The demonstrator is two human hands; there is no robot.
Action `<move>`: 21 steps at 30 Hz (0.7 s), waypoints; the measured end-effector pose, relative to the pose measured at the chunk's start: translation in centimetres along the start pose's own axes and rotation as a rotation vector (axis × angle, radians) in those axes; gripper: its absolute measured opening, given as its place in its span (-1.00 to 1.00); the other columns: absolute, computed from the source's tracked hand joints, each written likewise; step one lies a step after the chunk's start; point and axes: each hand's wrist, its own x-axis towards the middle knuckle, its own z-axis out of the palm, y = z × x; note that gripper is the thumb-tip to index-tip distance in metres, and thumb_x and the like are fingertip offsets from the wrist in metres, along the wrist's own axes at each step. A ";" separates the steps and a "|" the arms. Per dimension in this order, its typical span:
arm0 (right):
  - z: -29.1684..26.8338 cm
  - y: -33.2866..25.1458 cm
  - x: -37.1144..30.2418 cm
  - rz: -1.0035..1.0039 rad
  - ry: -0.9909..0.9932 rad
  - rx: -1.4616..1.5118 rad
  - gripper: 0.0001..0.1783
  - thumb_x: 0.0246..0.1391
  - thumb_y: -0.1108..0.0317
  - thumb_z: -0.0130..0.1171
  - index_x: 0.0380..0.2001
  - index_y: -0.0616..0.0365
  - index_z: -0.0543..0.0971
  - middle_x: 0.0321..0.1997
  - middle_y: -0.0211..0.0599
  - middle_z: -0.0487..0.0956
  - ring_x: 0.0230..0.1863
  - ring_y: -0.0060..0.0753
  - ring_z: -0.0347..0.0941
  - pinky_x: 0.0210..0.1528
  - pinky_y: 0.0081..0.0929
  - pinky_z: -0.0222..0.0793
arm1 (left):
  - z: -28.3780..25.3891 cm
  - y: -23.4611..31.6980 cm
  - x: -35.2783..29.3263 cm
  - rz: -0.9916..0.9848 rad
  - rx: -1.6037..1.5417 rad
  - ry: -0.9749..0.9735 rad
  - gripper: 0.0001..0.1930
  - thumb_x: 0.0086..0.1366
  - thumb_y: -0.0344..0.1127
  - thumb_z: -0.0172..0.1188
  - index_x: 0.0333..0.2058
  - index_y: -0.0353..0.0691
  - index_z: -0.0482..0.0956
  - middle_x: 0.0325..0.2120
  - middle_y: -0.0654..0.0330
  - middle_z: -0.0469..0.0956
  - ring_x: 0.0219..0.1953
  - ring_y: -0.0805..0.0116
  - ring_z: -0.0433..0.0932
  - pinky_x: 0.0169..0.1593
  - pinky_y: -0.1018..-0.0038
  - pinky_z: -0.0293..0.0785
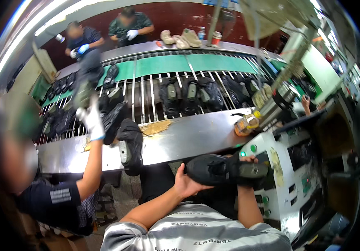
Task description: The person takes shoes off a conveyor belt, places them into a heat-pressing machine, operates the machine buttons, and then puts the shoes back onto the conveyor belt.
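Observation:
A black shoe (208, 169) lies across both my hands, its toe to the left, with a grey-green shoe last (253, 170) showing in its opening. My left hand (185, 182) cups the toe end from below, thumb up along the tip. At the heel end my right hand (250, 159) grips the shoe; its fingertips show beyond the far side and the rest is hidden. Another black shoe with a last (130, 142) rests at the front edge of the metal bench (184, 144), left of my hands.
A co-worker's white-gloved hand (93, 119) reaches over the rollers at left. Several black shoes (190, 96) stand on the roller conveyor (143, 96). To my right are a machine with green buttons (253, 148), a bottle of amber liquid (247, 124) and a steel flask (278, 104).

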 end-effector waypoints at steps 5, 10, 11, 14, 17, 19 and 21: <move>4.7 -0.6 -15.3 -0.146 0.525 -0.315 -0.47 0.22 -0.02 -0.07 0.13 0.03 0.44 0.18 -0.19 0.42 0.19 -0.14 0.33 0.33 -0.04 0.14 | -2.3 -4.8 7.2 -0.061 0.506 0.234 -0.42 0.24 -0.13 0.20 0.18 -0.21 0.29 0.05 0.01 0.44 0.13 0.10 0.41 0.20 0.12 0.36; 5.9 -3.6 -22.7 -0.143 0.479 -0.103 -0.32 0.05 0.06 0.05 0.19 0.23 0.39 0.26 -0.06 0.38 0.23 -0.05 0.35 0.34 -0.20 0.19 | -1.6 -17.1 15.8 -0.306 0.962 0.114 -0.44 0.32 -0.18 0.20 0.20 -0.31 0.29 0.04 0.11 0.46 0.03 0.30 0.47 0.10 0.36 0.42; 7.9 -5.0 -23.4 -0.186 0.448 -0.097 -0.32 0.02 0.07 0.08 0.17 0.26 0.40 0.25 -0.04 0.39 0.21 -0.05 0.37 0.34 -0.21 0.21 | -1.6 -19.7 16.8 -0.372 0.952 0.043 -0.44 0.33 -0.17 0.18 0.21 -0.31 0.28 0.05 0.11 0.45 0.04 0.30 0.47 0.11 0.36 0.41; 11.5 -9.3 -26.8 -0.383 0.405 -0.318 -0.29 -0.03 0.09 0.13 0.17 0.28 0.40 0.21 0.00 0.43 0.17 -0.04 0.41 0.33 -0.21 0.22 | -3.1 -25.8 19.3 -0.490 0.862 -0.157 -0.43 0.37 -0.14 0.13 0.23 -0.32 0.26 0.08 0.11 0.44 0.06 0.30 0.46 0.13 0.34 0.39; 15.1 -15.2 -32.3 -0.542 0.517 -0.634 -0.23 -0.10 0.12 0.19 0.19 0.30 0.36 0.13 0.02 0.48 0.09 -0.06 0.46 0.27 -0.23 0.28 | -8.7 -28.9 20.1 -0.660 0.984 -0.112 -0.57 0.37 -0.10 0.11 0.05 -0.31 0.46 -0.15 0.15 0.56 -0.11 0.38 0.54 -0.02 0.42 0.46; 17.9 -20.8 -38.0 -0.645 0.880 -0.937 -0.10 -0.20 0.16 0.25 0.26 0.29 0.27 0.01 0.00 0.56 -0.04 -0.14 0.54 0.13 -0.27 0.42 | -13.7 -30.5 19.1 -0.754 1.046 0.007 -0.68 0.36 -0.15 0.12 -0.08 -0.27 0.53 -0.31 0.19 0.59 -0.25 0.41 0.56 -0.15 0.48 0.46; 22.0 -27.7 -38.9 -0.961 1.384 -1.548 0.09 -0.33 0.39 0.33 0.37 0.13 0.09 -0.28 -0.24 0.61 -0.30 -0.47 0.50 -0.18 -0.46 0.43 | -24.2 -29.3 19.1 -0.842 1.377 0.054 -0.75 0.34 -0.25 0.13 -0.15 -0.31 0.55 -0.38 0.21 0.58 -0.35 0.45 0.53 -0.26 0.53 0.43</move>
